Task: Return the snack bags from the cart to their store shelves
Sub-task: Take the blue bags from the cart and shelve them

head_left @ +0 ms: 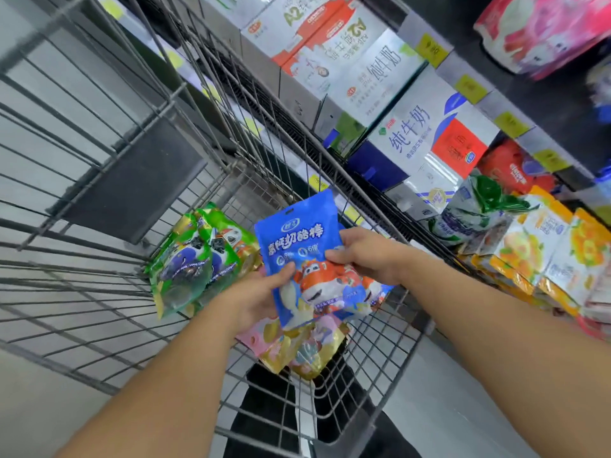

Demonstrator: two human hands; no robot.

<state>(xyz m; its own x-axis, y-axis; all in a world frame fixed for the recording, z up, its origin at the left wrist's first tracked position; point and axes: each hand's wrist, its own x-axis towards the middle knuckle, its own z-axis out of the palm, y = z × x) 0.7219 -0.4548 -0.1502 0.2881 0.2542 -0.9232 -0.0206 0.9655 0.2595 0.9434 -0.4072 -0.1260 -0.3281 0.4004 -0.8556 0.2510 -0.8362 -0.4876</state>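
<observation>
The blue snack bag [307, 259] is held above the cart [139, 180], face up, probably so its label can be read. The left hand [254, 299] supports its lower edge, thumb pinching the front; the right hand [367, 256] pinches the side. Green bags [191, 259] and pink-gold bags [297, 348] lie in the cart. The shelves [463, 180] are just beside.

One wire cart [185, 180] holds the loose bags: two green bags [185, 259] against its far wall, one blue bag [307, 256] held above its middle by two hands, left [254, 295] and right [367, 256], and pink and gold bags [297, 348] at its near edge, too overlapped to count. On the shelf [426, 47] to the right stand at least four milk cartons [426, 133].
</observation>
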